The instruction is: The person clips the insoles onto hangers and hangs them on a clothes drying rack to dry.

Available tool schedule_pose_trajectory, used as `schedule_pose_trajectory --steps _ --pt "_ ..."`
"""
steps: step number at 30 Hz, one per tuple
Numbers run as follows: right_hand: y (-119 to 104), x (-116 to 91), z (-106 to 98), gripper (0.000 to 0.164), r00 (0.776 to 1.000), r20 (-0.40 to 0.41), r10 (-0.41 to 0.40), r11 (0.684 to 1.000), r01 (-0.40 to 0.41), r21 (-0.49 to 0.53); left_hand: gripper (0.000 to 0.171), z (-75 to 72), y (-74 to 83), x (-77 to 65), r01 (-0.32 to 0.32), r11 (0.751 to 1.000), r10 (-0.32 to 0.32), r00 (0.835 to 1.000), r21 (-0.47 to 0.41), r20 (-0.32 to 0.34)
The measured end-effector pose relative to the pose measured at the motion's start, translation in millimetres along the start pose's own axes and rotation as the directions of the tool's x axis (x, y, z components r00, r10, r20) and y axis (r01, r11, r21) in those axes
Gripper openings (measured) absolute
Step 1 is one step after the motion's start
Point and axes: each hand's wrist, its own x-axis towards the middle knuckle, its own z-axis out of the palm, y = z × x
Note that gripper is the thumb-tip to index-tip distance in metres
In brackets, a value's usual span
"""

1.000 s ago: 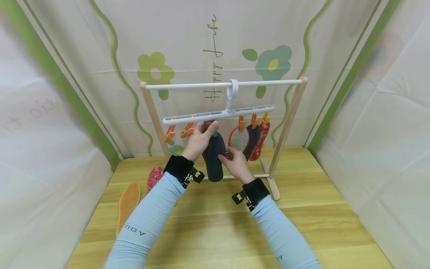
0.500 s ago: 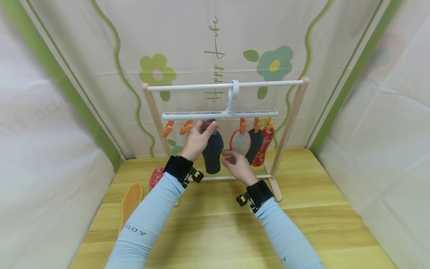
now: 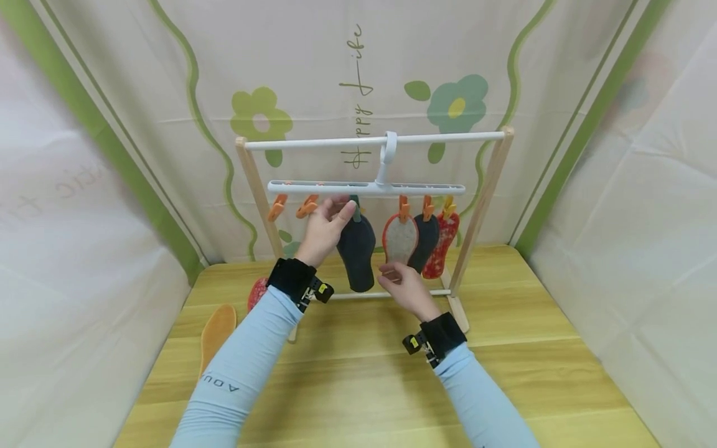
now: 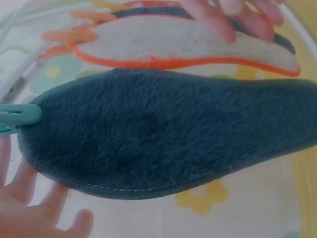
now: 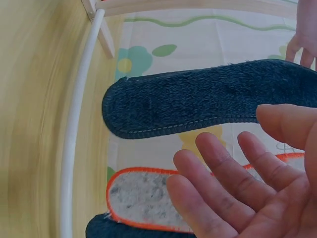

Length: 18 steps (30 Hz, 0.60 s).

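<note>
A dark blue fleecy insole [image 3: 357, 255] hangs from a teal clip [image 3: 355, 209] under the white hanger bar [image 3: 319, 188]. My left hand [image 3: 323, 230] is just left of that clip; in the left wrist view its fingers [image 4: 57, 201] lie loosely spread by the insole's edge, gripping nothing. My right hand [image 3: 407, 286] is right of the insole and in front of a grey insole with a red-orange rim [image 3: 400, 239]. Its fingers [image 5: 218, 148] are apart and relaxed in the right wrist view, holding nothing. Orange clips [image 3: 308, 206] hang at the bar's left end.
Beyond the grey insole hang another dark insole [image 3: 427, 239] and a red patterned one [image 3: 444, 249], each clipped. A wooden rack [image 3: 490, 205] carries the hanger. On the table's left lie an orange-tan insole [image 3: 218, 330] and a red one [image 3: 257, 292], partly behind my left arm.
My right hand has come off the dark insole and moved right and down. My left hand has shifted slightly left, uncovering the teal clip. The hanger has swung from tilted to nearly level.
</note>
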Motion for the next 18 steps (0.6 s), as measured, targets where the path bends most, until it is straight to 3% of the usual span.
schedule_pose_trajectory --steps 10,18 --pt "6 -20 -14 0.034 0.999 0.031 0.016 0.999 -0.017 0.033 0.050 -1.6 2.9 -4.4 0.020 1.000 -0.019 1.000 0.022 -0.022" --pt "10 -32 -23 0.033 0.999 0.008 0.050 0.998 -0.050 0.039 0.060 -11.0 -1.5 -14.9 0.034 0.993 -0.034 0.999 0.111 -0.002"
